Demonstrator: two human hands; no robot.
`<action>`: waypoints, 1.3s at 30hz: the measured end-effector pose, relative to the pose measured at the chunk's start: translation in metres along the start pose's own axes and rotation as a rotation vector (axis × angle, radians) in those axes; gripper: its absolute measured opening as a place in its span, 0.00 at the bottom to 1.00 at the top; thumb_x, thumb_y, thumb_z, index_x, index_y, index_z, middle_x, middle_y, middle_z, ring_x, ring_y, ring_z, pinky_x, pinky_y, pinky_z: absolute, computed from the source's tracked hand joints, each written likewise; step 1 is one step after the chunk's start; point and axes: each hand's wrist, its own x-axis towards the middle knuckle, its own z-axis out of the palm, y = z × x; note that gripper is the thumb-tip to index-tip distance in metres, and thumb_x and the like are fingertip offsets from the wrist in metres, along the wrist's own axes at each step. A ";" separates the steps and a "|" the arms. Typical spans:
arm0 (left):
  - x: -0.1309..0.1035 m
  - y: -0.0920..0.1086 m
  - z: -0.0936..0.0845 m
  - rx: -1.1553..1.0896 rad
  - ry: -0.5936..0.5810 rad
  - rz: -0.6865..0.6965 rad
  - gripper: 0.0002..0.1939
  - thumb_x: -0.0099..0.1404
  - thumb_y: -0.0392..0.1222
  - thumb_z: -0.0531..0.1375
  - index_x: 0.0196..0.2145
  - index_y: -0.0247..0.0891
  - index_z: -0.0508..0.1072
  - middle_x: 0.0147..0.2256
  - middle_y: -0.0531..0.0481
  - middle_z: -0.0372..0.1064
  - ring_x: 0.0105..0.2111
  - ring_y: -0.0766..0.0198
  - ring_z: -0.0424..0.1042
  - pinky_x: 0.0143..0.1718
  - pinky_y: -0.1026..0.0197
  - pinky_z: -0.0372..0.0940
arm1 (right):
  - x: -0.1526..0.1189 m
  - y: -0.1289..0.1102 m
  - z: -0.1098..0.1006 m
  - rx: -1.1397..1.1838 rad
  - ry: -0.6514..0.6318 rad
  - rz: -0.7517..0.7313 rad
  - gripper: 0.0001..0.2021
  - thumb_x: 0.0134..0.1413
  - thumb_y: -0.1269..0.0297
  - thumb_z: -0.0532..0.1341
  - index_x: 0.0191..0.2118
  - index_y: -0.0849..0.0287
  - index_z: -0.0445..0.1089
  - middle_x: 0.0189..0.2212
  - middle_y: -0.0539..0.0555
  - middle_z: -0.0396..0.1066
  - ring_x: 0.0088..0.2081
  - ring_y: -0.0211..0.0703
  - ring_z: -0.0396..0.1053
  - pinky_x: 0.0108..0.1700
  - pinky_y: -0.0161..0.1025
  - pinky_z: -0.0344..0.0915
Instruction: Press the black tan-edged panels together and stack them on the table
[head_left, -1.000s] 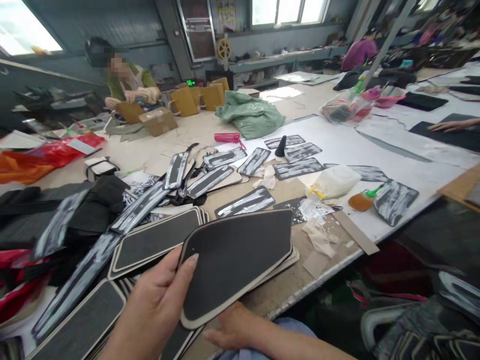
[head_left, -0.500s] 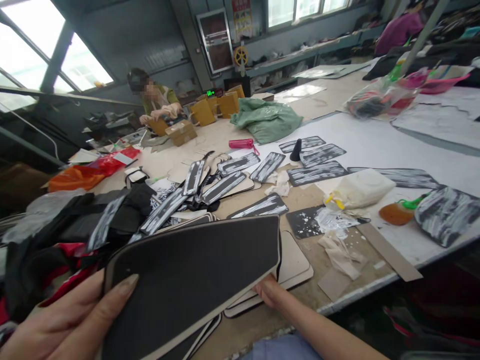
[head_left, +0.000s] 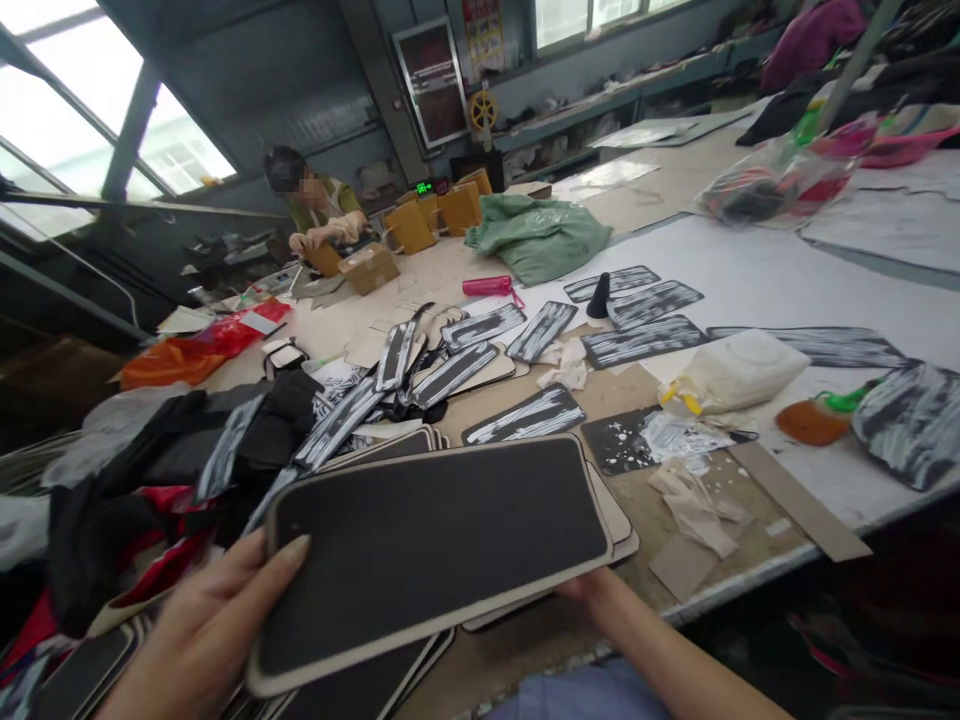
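Note:
A flat black panel (head_left: 442,550) with rounded corners and a cream edge is held tilted in front of me. My left hand (head_left: 202,620) grips its left end, thumb on the black face and fingers behind. Under the lower right edge is my right hand (head_left: 592,590), its fingers hidden beneath the panel. Below and behind lie more cream-edged panels (head_left: 352,690), partly covered by the held one. Beyond it, a black strip streaked with white (head_left: 525,415) rests on the table.
White-smeared strips (head_left: 645,340) spread across the table (head_left: 750,270). A white container with a yellow cap (head_left: 739,375), an orange bottle (head_left: 814,423) and crumpled paper (head_left: 694,510) sit to the right. Dark bags (head_left: 172,440) pile up at left. A co-worker (head_left: 322,205) handles boxes at the back.
The panel has turned flatter toward me, showing its whole face and outline. Both hands have shifted right with it, and the view has moved slightly left.

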 end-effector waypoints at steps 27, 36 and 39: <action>0.038 -0.198 0.125 -0.721 -0.137 -0.377 0.17 0.41 0.41 0.67 0.30 0.34 0.70 0.26 0.47 0.74 0.31 0.56 0.74 0.37 0.55 0.68 | -0.034 -0.031 -0.069 -0.720 0.525 0.066 0.12 0.44 0.58 0.62 0.31 0.60 0.64 0.18 0.48 0.66 0.17 0.33 0.62 0.15 0.28 0.57; 0.036 -0.195 0.124 -0.717 -0.159 -0.384 0.19 0.40 0.42 0.67 0.31 0.34 0.70 0.27 0.48 0.74 0.33 0.54 0.73 0.38 0.55 0.68 | -0.034 -0.034 -0.062 -0.748 0.544 0.087 0.09 0.49 0.60 0.59 0.30 0.60 0.63 0.12 0.46 0.63 0.15 0.33 0.60 0.16 0.28 0.56; 0.033 -0.193 0.124 -0.704 -0.166 -0.391 0.20 0.41 0.42 0.67 0.33 0.33 0.70 0.28 0.47 0.74 0.35 0.54 0.73 0.39 0.54 0.68 | -0.034 -0.034 -0.061 -0.768 0.557 0.077 0.08 0.51 0.61 0.56 0.29 0.60 0.62 0.13 0.46 0.63 0.14 0.32 0.61 0.15 0.27 0.55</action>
